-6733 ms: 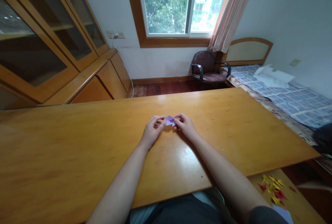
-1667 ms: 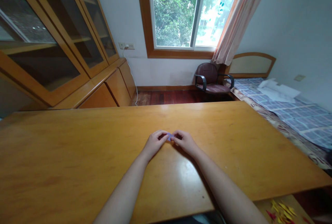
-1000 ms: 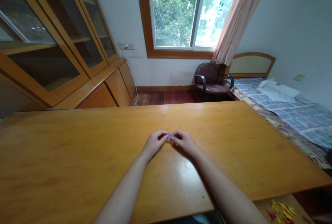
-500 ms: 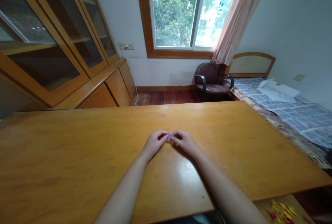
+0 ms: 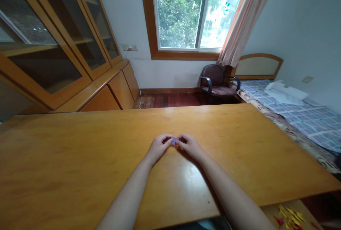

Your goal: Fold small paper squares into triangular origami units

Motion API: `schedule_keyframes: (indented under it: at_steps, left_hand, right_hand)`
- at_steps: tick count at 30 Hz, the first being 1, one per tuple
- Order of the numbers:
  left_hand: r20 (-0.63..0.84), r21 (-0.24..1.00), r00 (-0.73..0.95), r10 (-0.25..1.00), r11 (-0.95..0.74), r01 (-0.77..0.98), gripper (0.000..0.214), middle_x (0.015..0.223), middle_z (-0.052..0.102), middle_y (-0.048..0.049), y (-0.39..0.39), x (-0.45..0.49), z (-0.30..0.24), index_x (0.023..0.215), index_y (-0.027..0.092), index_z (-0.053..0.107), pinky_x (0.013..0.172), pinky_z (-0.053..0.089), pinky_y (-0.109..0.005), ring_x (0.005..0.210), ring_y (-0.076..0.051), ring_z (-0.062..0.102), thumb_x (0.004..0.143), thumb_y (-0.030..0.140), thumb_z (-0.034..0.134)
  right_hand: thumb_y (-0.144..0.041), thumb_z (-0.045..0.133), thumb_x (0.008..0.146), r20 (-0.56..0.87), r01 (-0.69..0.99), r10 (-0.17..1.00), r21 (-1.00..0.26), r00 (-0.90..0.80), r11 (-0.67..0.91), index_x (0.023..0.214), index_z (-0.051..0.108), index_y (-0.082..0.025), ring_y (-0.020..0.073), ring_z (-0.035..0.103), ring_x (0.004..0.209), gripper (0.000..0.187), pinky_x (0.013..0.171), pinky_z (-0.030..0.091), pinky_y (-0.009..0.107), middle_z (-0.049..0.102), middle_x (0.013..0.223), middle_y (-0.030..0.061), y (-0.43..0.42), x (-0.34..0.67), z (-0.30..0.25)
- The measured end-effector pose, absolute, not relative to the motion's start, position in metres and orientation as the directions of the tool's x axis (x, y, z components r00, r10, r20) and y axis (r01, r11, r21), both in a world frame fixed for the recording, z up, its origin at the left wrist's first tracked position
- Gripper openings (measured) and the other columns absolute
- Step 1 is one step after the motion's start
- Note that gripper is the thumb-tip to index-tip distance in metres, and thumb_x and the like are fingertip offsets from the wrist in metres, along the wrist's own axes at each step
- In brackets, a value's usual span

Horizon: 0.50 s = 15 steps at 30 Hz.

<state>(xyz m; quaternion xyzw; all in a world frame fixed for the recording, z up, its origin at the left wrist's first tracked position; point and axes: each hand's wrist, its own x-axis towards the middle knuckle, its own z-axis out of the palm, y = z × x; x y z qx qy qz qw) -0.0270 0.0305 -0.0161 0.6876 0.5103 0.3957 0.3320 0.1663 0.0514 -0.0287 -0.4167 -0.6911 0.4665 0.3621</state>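
Observation:
A small purple piece, apparently folded paper, sits between my two hands above the middle of the wooden table. My left hand pinches its left side with thumb and fingers. On the opposite side, my right hand grips it the same way. Both hands are closed, fingertips nearly meeting. Much of the piece is covered by the fingers, so its exact shape cannot be made out.
At the lower right, below the table's edge, yellow and red folded pieces lie on a lower surface. A glass-doored cabinet stands left. Beyond the table are an armchair and a bed with white sheets.

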Motion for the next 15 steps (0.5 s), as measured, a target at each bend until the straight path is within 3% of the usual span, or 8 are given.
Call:
schedule_keyframes:
  at_steps: [15]
  left_hand:
    - [0.216,0.862,0.171,0.961,-0.270,0.428,0.018,0.093,0.072,-0.0044,0.0319,-0.0285,-0.0211,0.092,0.019,0.071,0.083,0.049,-0.030,0.090,-0.020,0.066,0.089,0.031,0.057]
  right_hand:
    - [-0.037,0.066,0.084,0.112,0.232,0.913,-0.948,-0.392,0.216,0.086,0.069,-0.016,0.0123,0.052,0.058,0.022,0.057,0.041,0.023,0.059,0.062,-0.0026,0.0520,0.1657,-0.0295]
